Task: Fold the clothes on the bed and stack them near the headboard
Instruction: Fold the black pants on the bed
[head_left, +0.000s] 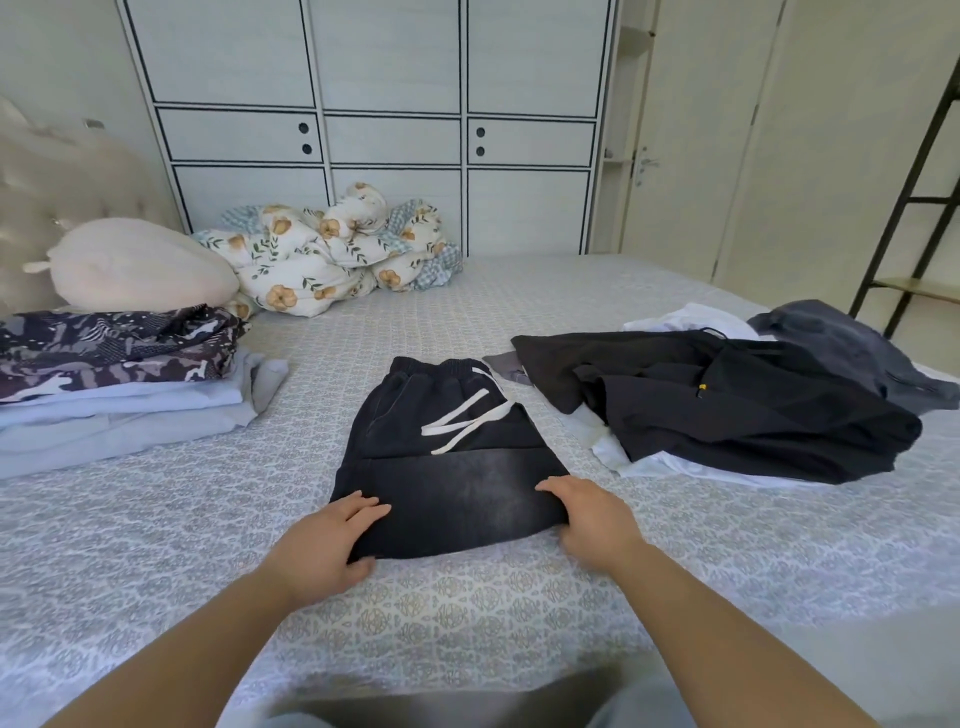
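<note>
Black denim shorts (447, 467) with a white drawstring lie folded in the middle of the bed (467, 613), waistband away from me. My left hand (327, 545) grips the near left corner of the shorts, fingers on top and thumb at the edge. My right hand (592, 519) holds the near right corner the same way. A stack of folded clothes (114, 379), camouflage print on top of pale blue items, sits at the left near the headboard (57, 192). A loose pile of black, white and grey clothes (727, 400) lies at the right.
A cream pillow (140, 265) and a bundled floral quilt (332, 254) lie at the bed's far left. White wardrobe doors (389, 104) stand behind the bed. A dark metal ladder shelf (919, 208) stands at the far right beside a door.
</note>
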